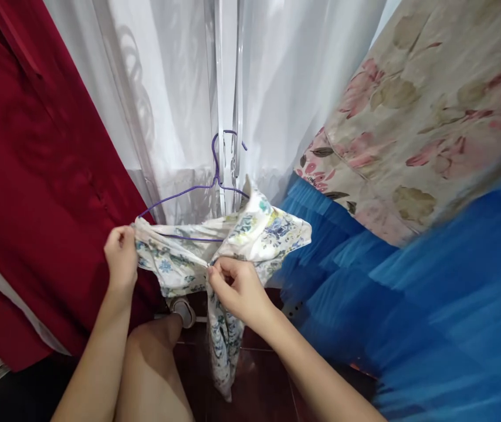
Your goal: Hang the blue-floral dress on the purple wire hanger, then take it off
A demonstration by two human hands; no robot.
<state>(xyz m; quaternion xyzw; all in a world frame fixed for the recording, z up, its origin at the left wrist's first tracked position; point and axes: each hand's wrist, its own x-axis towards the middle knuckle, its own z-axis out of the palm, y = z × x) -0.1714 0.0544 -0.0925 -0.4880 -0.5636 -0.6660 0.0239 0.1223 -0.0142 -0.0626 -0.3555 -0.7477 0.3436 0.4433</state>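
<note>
A white garment with a blue and green floral print (272, 231) hangs on a purple wire hanger (180, 192). The hanger's hook rises above it in front of white curtains. My left hand (121, 253) pinches the garment at its left shoulder end. At the centre front, my right hand (237, 287) grips the edge of the cloth between thumb and fingers. A narrow length of the same fabric dangles below my right hand. The garment's right part is folded over the hanger and hides that end of it.
White curtains (175, 105) hang ahead. Red cloth (43, 193) drapes on the left. To the right are a beige fabric with pink flowers (378, 135) and blue tulle (444, 305). A shoe (183, 310) rests on the dark red tiled floor (259, 381).
</note>
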